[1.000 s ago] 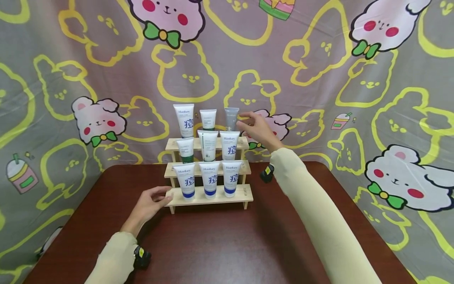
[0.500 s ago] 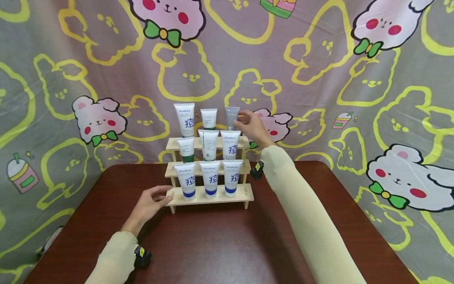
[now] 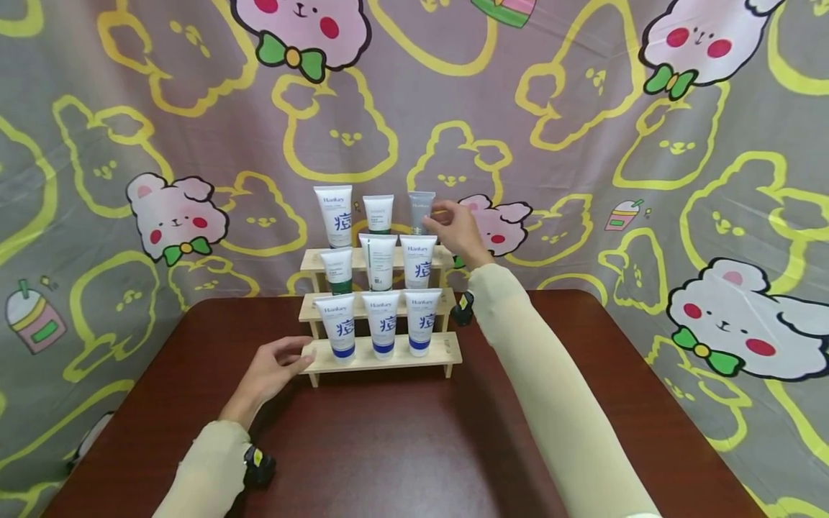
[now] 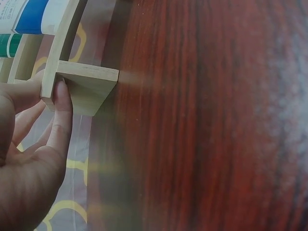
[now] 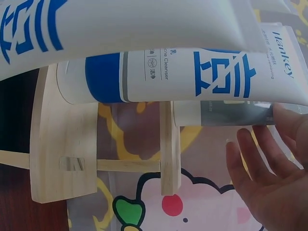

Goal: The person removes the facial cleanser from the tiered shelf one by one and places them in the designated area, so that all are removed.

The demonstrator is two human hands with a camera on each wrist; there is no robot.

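In the upper middle of the head view, the grey tube (image 3: pixel 419 208) stands upright, just left of the nearer right hand (image 3: pixel 458 232), which pinches its edge; the left hand (image 3: pixel 268 370) pinches the wooden rack (image 3: pixel 401 353).

In even, soft light, we see a dim shadow beside the right sleeve (image 3: pixel 537 360) — and pale glare on the table (image 3: pixel 363 439); the right wrist view's nearest tube (image 5: pixel 144 29) is blurred.
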